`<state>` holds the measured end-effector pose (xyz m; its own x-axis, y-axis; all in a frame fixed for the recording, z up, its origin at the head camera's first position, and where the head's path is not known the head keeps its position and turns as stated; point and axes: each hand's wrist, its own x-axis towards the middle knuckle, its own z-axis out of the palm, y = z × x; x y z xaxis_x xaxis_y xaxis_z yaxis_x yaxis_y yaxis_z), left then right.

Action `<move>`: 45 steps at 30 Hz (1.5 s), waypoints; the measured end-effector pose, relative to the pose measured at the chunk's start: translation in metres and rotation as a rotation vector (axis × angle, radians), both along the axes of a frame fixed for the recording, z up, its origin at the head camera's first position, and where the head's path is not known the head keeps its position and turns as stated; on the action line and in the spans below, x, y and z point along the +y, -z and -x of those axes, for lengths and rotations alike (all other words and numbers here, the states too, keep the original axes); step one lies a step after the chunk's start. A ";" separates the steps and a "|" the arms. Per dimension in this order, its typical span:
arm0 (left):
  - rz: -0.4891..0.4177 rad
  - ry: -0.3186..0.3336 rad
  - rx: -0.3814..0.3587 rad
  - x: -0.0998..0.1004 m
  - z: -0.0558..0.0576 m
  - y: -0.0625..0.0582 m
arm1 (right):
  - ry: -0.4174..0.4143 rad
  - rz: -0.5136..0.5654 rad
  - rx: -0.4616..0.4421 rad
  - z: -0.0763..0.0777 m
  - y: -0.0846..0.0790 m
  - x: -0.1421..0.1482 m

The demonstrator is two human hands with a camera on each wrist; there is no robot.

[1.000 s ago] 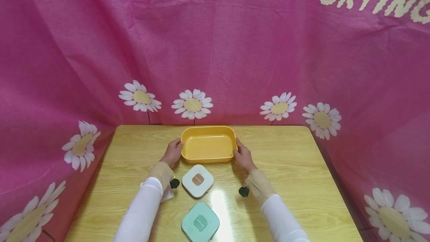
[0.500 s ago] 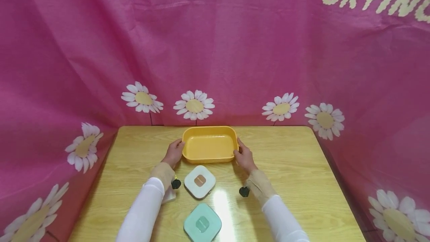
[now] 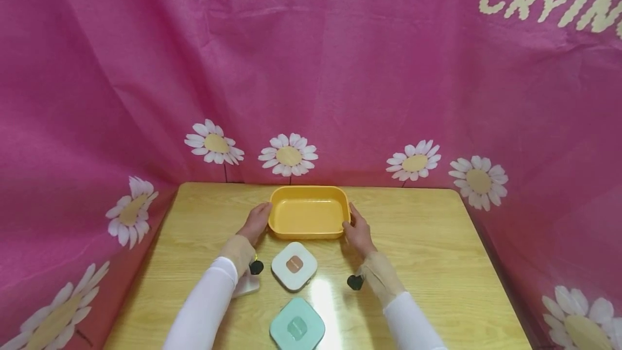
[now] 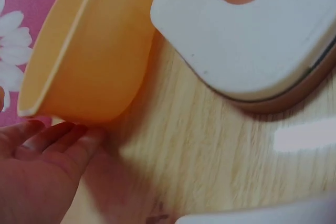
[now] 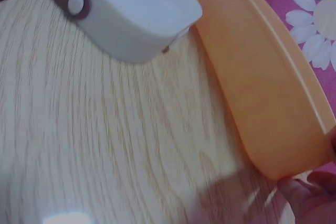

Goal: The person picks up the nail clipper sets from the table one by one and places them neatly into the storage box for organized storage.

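Observation:
A yellow plastic tray (image 3: 308, 234) stands on the table's far side with nothing in it. At its left end is my left hand (image 3: 255, 223); in the left wrist view the fairly straight fingers (image 4: 79, 150) touch the outer wall low down, and the thumb is mostly out of frame. My right hand (image 3: 358, 234) grips the right end, thumb at the rim, fingers outside. In the right wrist view that hand (image 5: 312, 200) shows only partly at the corner. Just in front of the tray lies a white square lidded box (image 3: 294, 266) with a brown label.
A mint green square lidded box (image 3: 297, 324) lies nearer, behind the white one. A whitish flat thing (image 3: 247, 286) is partly hidden by the left forearm. The wooden table (image 3: 437, 263) ends at a pink flowered curtain (image 3: 340, 80) on its far side and flanks.
The whole head view has shifted slightly, so everything sits a little further right and lower. The left thumb has drawn back from the tray's rim; the right hand keeps its grip.

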<state>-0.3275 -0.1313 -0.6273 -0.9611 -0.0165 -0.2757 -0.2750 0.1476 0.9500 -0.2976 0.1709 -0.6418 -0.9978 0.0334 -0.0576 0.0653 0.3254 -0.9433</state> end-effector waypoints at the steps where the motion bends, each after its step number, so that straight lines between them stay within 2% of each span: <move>1: 0.002 0.013 0.001 0.000 0.001 -0.002 | 0.003 0.013 -0.004 0.001 0.000 0.000; 4: 0.030 0.066 -0.004 -0.001 0.003 -0.007 | 0.013 0.036 -0.021 0.003 -0.001 -0.001; 9: 0.141 0.149 -0.048 -0.008 0.004 -0.017 | 0.024 0.062 -0.003 0.006 -0.005 0.000; 15: 0.219 0.189 -0.094 -0.024 -0.003 -0.032 | 0.013 0.035 -0.011 0.010 -0.009 0.002; 19: 0.308 0.264 -0.081 -0.036 -0.011 -0.042 | -0.002 0.045 -0.036 0.012 -0.009 0.002; 25: 0.421 0.334 -0.018 -0.051 -0.036 -0.055 | -0.047 0.070 -0.024 0.014 -0.010 0.003; 29: 0.373 0.365 -0.042 -0.062 -0.057 -0.058 | -0.053 0.076 -0.030 0.014 -0.010 0.002; 33: 0.351 0.381 -0.034 -0.070 -0.078 -0.057 | -0.060 0.100 -0.027 0.014 -0.009 0.000; 36: 0.428 0.399 -0.007 -0.073 -0.094 -0.054 | -0.066 0.132 -0.044 0.011 -0.005 0.000; 39: 0.522 0.431 0.034 -0.075 -0.111 -0.048 | -0.058 0.118 -0.050 0.007 0.000 0.001; 42: 0.605 0.463 0.111 -0.079 -0.123 -0.041 | -0.042 0.075 -0.025 0.004 0.004 0.001; 45: 0.695 0.494 0.197 -0.087 -0.131 -0.034 | -0.029 0.081 -0.010 0.005 0.005 0.001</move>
<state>-0.1966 -0.2178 -0.5936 -0.9316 0.3120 -0.1863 0.1331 0.7702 0.6238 -0.3023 0.1715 -0.6468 -0.9976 -0.0010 -0.0688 0.0664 0.2501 -0.9659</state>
